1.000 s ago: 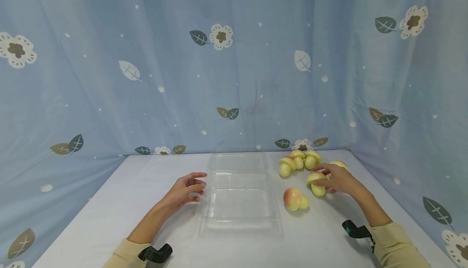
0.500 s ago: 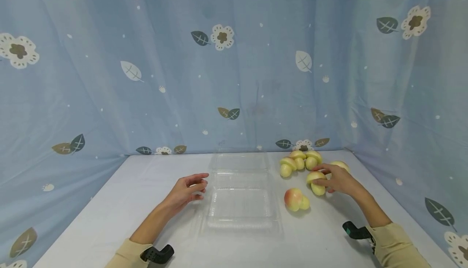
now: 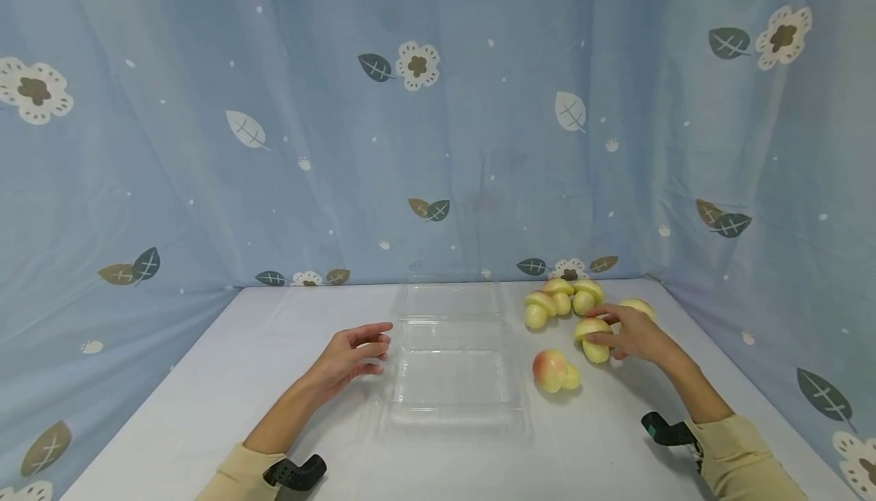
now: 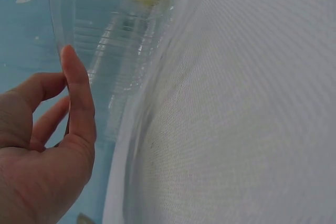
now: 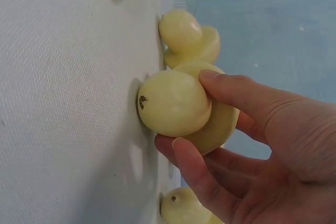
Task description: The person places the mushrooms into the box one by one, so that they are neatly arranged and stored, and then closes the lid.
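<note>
In the head view, my right hand (image 3: 631,334) grips a yellow toy mushroom (image 3: 595,352) on the right side of the white table. The right wrist view shows thumb and fingers round the cap of this mushroom (image 5: 173,103), its stem end turned toward the table. My left hand (image 3: 350,356) hangs with loosely bent fingers beside the left edge of a clear plastic box (image 3: 452,410). In the left wrist view the left hand (image 4: 63,135) holds nothing; whether a fingertip touches the box's edge, I cannot tell.
A mushroom with a reddish cap (image 3: 553,372) lies between the box and my right hand. Several more mushrooms (image 3: 537,309) lie at the back right, one (image 3: 638,307) partly behind the hand. The box's lid part (image 3: 449,300) lies toward the blue curtain (image 3: 465,144).
</note>
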Available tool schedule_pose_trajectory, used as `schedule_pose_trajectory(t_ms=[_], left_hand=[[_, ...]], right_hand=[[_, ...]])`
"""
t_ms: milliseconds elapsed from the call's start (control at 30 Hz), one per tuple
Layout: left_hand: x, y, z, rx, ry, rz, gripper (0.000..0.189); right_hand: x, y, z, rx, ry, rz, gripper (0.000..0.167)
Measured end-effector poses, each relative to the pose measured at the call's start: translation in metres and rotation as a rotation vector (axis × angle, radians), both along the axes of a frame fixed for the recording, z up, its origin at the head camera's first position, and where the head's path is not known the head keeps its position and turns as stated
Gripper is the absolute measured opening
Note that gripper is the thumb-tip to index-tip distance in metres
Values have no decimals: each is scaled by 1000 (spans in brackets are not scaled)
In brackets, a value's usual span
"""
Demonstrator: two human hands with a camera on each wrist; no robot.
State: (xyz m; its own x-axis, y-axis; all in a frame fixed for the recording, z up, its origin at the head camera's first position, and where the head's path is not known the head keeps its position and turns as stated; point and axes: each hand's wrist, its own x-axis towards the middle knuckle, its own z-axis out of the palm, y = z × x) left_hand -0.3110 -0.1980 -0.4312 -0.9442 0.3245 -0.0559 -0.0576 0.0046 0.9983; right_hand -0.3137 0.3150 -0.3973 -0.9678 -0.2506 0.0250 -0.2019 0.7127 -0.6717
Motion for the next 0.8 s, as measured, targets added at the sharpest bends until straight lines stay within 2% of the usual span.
schedule_pose_trajectory(t_ms=[400,800], left_hand=[[1,0,-1,10,7,2,59],[0,-1,-2,5,11,-4,65]], right_hand=[[-1,1,-3,-10,16,6,53],[0,0,0,1,27,10,55]])
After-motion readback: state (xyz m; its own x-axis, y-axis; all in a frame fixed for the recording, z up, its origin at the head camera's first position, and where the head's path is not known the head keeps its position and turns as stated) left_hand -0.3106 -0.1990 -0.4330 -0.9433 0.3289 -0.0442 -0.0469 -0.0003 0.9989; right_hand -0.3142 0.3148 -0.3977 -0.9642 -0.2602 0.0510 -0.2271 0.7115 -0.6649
